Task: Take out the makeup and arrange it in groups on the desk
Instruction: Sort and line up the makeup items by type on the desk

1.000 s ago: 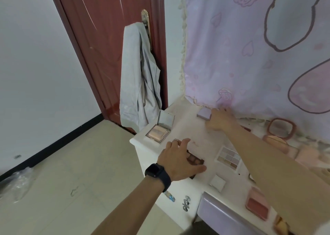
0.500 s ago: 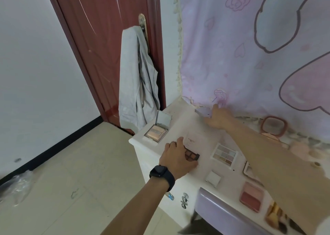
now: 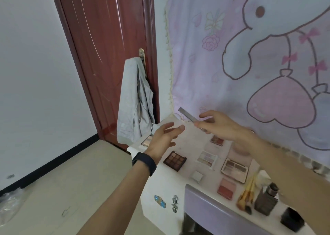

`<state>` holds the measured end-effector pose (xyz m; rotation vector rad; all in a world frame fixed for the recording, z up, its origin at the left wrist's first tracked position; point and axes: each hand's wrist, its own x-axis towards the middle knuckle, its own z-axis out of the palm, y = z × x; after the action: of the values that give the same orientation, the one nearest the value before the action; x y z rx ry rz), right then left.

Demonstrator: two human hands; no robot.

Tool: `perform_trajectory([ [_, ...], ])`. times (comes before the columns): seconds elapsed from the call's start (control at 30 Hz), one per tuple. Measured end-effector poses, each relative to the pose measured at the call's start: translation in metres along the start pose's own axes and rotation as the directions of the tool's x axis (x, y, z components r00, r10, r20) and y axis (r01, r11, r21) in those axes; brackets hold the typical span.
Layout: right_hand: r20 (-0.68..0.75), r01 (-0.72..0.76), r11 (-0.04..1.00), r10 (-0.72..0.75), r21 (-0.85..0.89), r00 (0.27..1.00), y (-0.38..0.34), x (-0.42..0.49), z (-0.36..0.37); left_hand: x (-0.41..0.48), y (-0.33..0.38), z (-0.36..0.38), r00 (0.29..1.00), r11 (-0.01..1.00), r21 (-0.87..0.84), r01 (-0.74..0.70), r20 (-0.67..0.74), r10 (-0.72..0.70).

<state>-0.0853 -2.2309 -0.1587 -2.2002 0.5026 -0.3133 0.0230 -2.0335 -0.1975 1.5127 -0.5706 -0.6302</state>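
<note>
A crumpled plastic bag [image 3: 9,202] lies on the floor by the left wall. Next comes the red-brown door [image 3: 107,56], with a grey garment [image 3: 135,101] hanging from its handle. The white desk [image 3: 191,145] starts just beside the garment, and an open compact [image 3: 147,141] sits at its near left corner.

The left hand [image 3: 164,136], with a dark band [image 3: 143,163] on its wrist, hovers over that corner. Its fingers are spread and loose and it holds nothing. Below it a brown palette [image 3: 175,160] lies flat on the desk.

The right hand [image 3: 219,126] is raised above the desk, pinching a thin grey case [image 3: 187,116] between thumb and fingers. The case is blurred, and looks like a closed compact seen edge-on.

Under that arm lie a pale palette [image 3: 207,159], a small white square [image 3: 197,176], a reddish palette [image 3: 217,140], a dark-rimmed palette [image 3: 234,169] and a pink blush [image 3: 226,188]. Further right are brushes [image 3: 246,193], a dark bottle [image 3: 267,199] and a black box [image 3: 292,220]. A pink cartoon cloth [image 3: 232,56] hangs behind.
</note>
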Motion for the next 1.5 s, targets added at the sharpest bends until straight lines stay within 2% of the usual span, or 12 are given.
perform_trajectory([
  [0.2, 0.048, 0.049, 0.981, -0.059, 0.187, 0.997, -0.008, -0.095, 0.007, -0.048, 0.016, 0.012, 0.977, 0.988, -0.151, -0.035, 0.204, 0.066],
  [0.33, -0.035, 0.033, 0.935, -0.022, 0.354, 0.999, 0.007, -0.131, 0.015, -0.074, 0.007, 0.022, 0.963, 0.974, -0.171, -0.147, 0.199, 0.180],
  [0.37, -0.058, 0.012, 0.871, 0.018, 0.491, 0.998, 0.015, -0.139, 0.018, -0.081, 0.004, 0.026, 0.957, 0.969, -0.121, -0.216, 0.171, 0.234],
  [0.43, 0.007, -0.106, 0.622, 0.160, 0.776, 0.987, 0.026, -0.151, 0.023, -0.095, -0.001, 0.034, 0.925, 0.935, 0.014, -0.354, 0.151, 0.348],
  [0.5, 0.134, -0.251, 0.478, 0.265, 0.842, 0.955, 0.033, -0.162, 0.029, -0.107, -0.009, 0.043, 0.880, 0.874, 0.153, -0.462, 0.200, 0.430],
  [0.6, 0.237, -0.367, 0.478, 0.312, 0.798, 0.920, 0.046, -0.176, 0.040, -0.123, -0.026, 0.055, 0.807, 0.730, 0.347, -0.589, 0.298, 0.509],
  [0.73, 0.295, -0.399, 0.505, 0.276, 0.765, 0.915, 0.057, -0.188, 0.052, -0.139, -0.051, 0.065, 0.743, 0.576, 0.470, -0.669, 0.396, 0.540],
  [1.17, 0.207, -0.299, 0.519, 0.228, 0.801, 0.951, 0.073, -0.193, 0.063, -0.153, -0.081, 0.074, 0.627, 0.335, 0.568, -0.751, 0.455, 0.632],
  [1.27, 0.155, -0.274, 0.554, 0.254, 0.786, 0.955, 0.075, -0.190, 0.066, -0.152, -0.085, 0.071, 0.684, 0.413, 0.567, -0.713, 0.429, 0.590],
  [1.33, 0.128, -0.269, 0.573, 0.275, 0.774, 0.953, 0.077, -0.190, 0.067, -0.153, -0.086, 0.069, 0.791, 0.610, 0.505, -0.610, 0.344, 0.506],
  [1.43, 0.131, -0.283, 0.580, 0.290, 0.764, 0.948, 0.082, -0.191, 0.067, -0.153, -0.080, 0.066, 0.954, 0.934, 0.236, -0.267, 0.202, 0.222],
  [1.5, 0.143, -0.287, 0.593, 0.278, 0.752, 0.950, 0.084, -0.191, 0.067, -0.149, -0.072, 0.063, 0.972, 0.998, 0.066, 0.013, 0.232, -0.028],
])
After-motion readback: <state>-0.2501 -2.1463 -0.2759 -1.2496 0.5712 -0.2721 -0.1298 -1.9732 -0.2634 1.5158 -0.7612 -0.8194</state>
